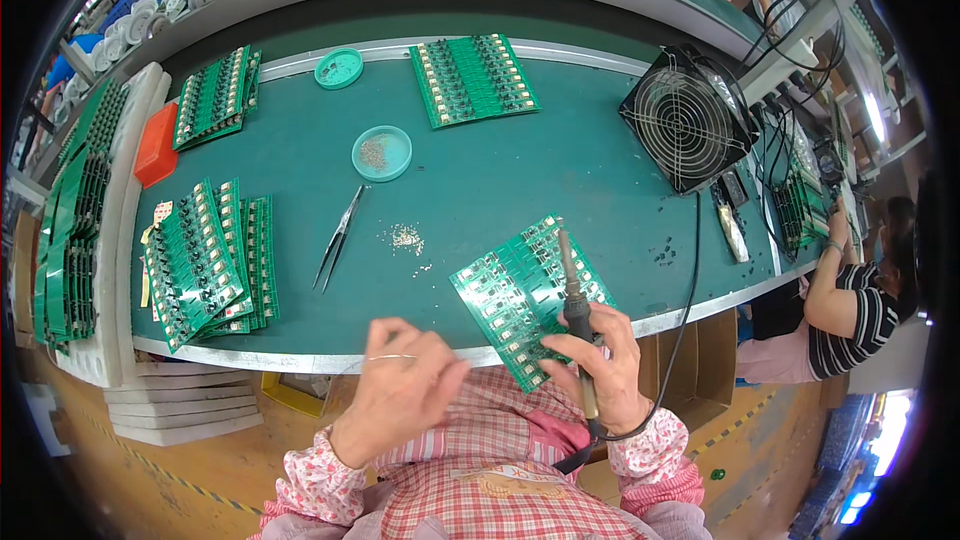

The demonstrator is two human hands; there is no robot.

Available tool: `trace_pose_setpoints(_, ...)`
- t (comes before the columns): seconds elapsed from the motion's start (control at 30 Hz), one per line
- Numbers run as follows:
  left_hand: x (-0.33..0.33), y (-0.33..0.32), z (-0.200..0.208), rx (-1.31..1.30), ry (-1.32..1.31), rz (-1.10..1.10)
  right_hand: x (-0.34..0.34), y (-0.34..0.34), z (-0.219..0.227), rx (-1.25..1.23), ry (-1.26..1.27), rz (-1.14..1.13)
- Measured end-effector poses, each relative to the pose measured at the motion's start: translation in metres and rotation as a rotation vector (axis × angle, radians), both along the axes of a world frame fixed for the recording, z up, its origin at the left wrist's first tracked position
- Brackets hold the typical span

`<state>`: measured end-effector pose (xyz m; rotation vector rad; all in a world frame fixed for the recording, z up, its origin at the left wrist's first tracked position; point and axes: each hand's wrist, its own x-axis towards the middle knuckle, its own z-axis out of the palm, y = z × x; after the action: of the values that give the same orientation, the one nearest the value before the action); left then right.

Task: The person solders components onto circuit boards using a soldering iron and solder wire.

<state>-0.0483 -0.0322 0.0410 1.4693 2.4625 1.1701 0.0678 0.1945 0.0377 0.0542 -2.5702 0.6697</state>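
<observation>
My right hand (pixel 605 360) is closed around a soldering iron (pixel 578 315), its tip pointing away from me over the far corner of a green circuit board (pixel 500 295). That board lies tilted at the table's front edge, partly under my right fingers. My left hand (pixel 405 380) is raised just in front of the edge, left of the board, with its fingers curled together. A thin pale line crosses those fingers; I cannot tell whether it is wire or a ring. Beyond the hands is a small scatter of tiny pale parts (pixel 405 238), with metal tweezers (pixel 340 237) to its left.
Stacked circuit boards stand at left (pixel 195 265) and far centre (pixel 475 80). Two round green dishes (pixel 381 154) (pixel 338 68) hold small parts. A black fan (pixel 685 120) stands at right; the iron's cable (pixel 692 280) runs past it. A co-worker (pixel 850 310) sits at far right.
</observation>
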Motion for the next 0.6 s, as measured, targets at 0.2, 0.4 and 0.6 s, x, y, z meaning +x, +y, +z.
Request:
trace_pose_setpoints(0.2, -0.002, 0.0, -0.011, 0.144, -0.018, 0.218, -0.001, 0.015, -0.004, 0.088, -0.052, 0.132)
trace_pose_setpoints(0.4, 0.008, 0.013, -0.015, 0.132, 0.083, 0.176, -0.013, 0.044, 0.01, -0.046, -0.121, 0.155)
trace_pose_setpoints(0.6, 0.01, 0.021, -0.017, 0.111, 0.108, 0.204, -0.002, 0.028, 0.014, -0.159, -0.024, -0.057)
